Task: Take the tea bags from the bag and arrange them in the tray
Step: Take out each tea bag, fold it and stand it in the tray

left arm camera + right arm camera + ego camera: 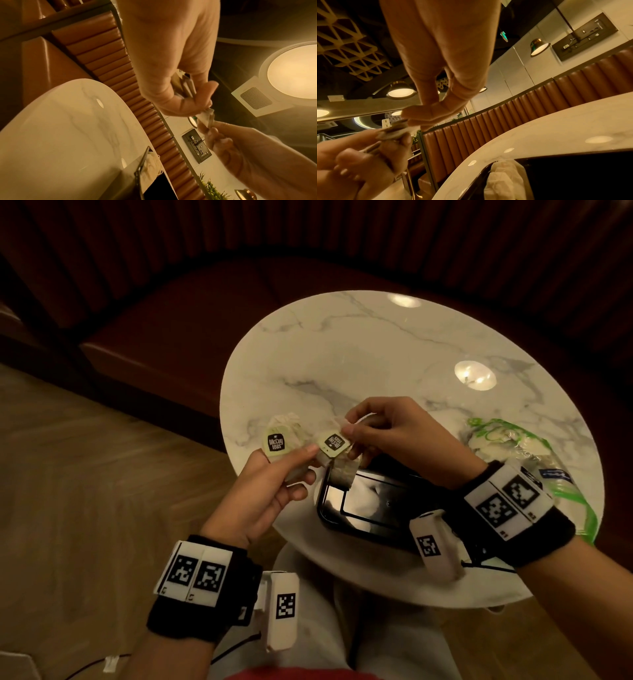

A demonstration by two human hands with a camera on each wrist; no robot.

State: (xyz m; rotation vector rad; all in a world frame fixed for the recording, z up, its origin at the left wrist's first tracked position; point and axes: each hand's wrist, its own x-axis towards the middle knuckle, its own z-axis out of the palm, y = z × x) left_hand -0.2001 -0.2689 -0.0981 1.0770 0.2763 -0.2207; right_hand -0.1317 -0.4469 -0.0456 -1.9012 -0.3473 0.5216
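Note:
My left hand point(301, 465) grips a small bunch of tea bags above the table's left edge. One pale green tag with a black logo point(275, 442) sticks up from it. My right hand point(351, 433) pinches a second tag point(333, 442) between thumb and fingers, and its tea bag point(342, 474) hangs over the left corner of the black tray point(370, 523). The clear plastic bag with green print point(513, 440) lies at the right of the table. The right wrist view shows a white tea bag point(505, 175) at the tray's point(573, 175) corner.
The tray stands near the front edge of a round white marble table point(376, 354). A brown padded bench point(171, 337) curves behind it. Wooden floor point(85, 474) lies to the left. My wrist bands with markers hang over the table's front edge.

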